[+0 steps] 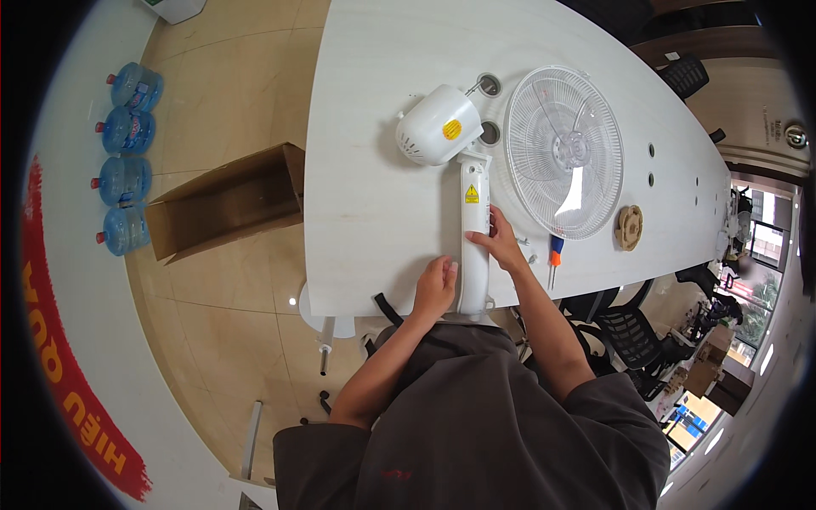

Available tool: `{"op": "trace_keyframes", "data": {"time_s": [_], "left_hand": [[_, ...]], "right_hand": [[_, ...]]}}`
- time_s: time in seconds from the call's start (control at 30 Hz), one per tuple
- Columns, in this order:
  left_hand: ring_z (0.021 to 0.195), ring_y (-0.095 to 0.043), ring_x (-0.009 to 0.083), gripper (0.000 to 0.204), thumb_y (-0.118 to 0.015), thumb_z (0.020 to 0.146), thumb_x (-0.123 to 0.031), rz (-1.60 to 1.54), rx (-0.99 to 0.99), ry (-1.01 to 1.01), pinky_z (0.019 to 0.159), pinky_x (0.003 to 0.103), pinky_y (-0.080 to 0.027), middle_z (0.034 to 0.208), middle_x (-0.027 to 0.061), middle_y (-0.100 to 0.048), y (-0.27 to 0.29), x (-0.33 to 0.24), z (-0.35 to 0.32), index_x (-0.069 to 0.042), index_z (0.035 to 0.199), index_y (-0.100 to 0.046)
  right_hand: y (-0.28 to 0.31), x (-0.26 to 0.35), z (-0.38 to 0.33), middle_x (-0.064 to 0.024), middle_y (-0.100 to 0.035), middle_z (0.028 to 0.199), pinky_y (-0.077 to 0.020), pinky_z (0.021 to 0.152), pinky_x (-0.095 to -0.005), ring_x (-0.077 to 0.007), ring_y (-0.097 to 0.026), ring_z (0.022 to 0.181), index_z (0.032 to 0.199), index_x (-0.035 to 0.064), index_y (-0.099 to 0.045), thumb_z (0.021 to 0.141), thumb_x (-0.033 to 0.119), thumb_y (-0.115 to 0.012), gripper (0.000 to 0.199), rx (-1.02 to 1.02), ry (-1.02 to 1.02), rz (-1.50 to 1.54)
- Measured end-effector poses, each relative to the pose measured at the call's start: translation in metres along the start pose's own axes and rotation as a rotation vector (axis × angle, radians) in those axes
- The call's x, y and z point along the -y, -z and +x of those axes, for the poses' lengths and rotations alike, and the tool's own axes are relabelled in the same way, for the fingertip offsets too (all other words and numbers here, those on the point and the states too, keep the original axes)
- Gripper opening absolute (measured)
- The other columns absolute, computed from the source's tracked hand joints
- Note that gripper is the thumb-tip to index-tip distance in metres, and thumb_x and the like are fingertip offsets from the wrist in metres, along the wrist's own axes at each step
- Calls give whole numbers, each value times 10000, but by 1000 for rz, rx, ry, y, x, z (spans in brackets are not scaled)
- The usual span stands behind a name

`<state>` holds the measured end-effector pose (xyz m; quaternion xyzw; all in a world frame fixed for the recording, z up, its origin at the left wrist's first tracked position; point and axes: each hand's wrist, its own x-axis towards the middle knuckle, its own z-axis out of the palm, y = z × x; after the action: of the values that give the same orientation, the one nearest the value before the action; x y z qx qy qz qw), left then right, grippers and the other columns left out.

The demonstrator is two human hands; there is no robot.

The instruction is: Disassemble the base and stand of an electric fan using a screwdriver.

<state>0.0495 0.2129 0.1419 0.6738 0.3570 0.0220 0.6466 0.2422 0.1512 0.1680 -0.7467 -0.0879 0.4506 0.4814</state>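
A white electric fan lies in parts on the white table (365, 212). Its long white neck (474, 200), bearing a yellow warning sticker, points toward me and joins the rounded motor housing (439, 126) at the far end. My right hand (503, 245) grips the neck from the right, thumb across its top. On the near left side, my left hand (435, 287) is closed with curled fingers close to the neck; whatever it may hold is hidden. Right of the neck are the round fan guard (563, 151) with clear blades, a blue-and-orange screwdriver (556, 252) and small loose parts (530, 255).
A brown moulded disc (629, 228) lies right of the guard. Left of the table, an open cardboard box (228, 204) sits on the tiled floor near several blue water bottles (126, 180). A metal pole (326, 344) stands by the table's near-left corner. Black chairs (633, 338) are at right.
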Motion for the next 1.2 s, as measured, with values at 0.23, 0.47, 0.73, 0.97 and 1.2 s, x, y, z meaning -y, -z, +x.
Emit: {"op": "trace_keyframes", "data": {"time_s": [0.23,0.47,0.73,0.97,1.2], "left_hand": [[1082,-639,274,598,-601,970,-267,-490,282,126,916,383,-525,1247,215,-588,-10,-7,-5,37,1418,-350],[1343,-441,303,835,-647,833,-42,-508,426,61,1090,417,-411,1453,214,-368,-2,0,0,7,1505,-155],[1322,-449,327,963,-701,735,-85,-414,559,111,1108,452,-394,1390,229,-389,10,-16,10,18,1493,-117],[1284,-464,322,1013,-718,706,-101,-298,593,118,1108,423,-383,1351,231,-391,14,-28,14,59,1467,-68],[1262,-466,328,1054,-720,679,-147,-223,558,95,1072,412,-390,1337,238,-398,10,-27,8,78,1458,-48]], "right_hand": [[11,-4,4,-164,-567,1249,-488,972,-388,-243,-599,1112,1437,-35,-335,735,89,-785,843,156,-57,207],[6,14,7,-164,-585,1261,-481,995,-410,-277,-621,1126,1378,-6,-387,738,55,-742,734,237,-82,352],[7,13,5,-134,-596,1222,-485,976,-394,-260,-625,1113,1392,-12,-388,767,85,-742,725,253,-106,399],[1,13,1,-164,-579,1240,-489,1001,-424,-276,-606,1136,1390,-12,-368,795,161,-753,729,215,-140,376],[1,18,-1,-160,-558,1198,-475,960,-378,-245,-561,1129,1414,-31,-327,797,331,-805,860,218,-83,-139]]}}
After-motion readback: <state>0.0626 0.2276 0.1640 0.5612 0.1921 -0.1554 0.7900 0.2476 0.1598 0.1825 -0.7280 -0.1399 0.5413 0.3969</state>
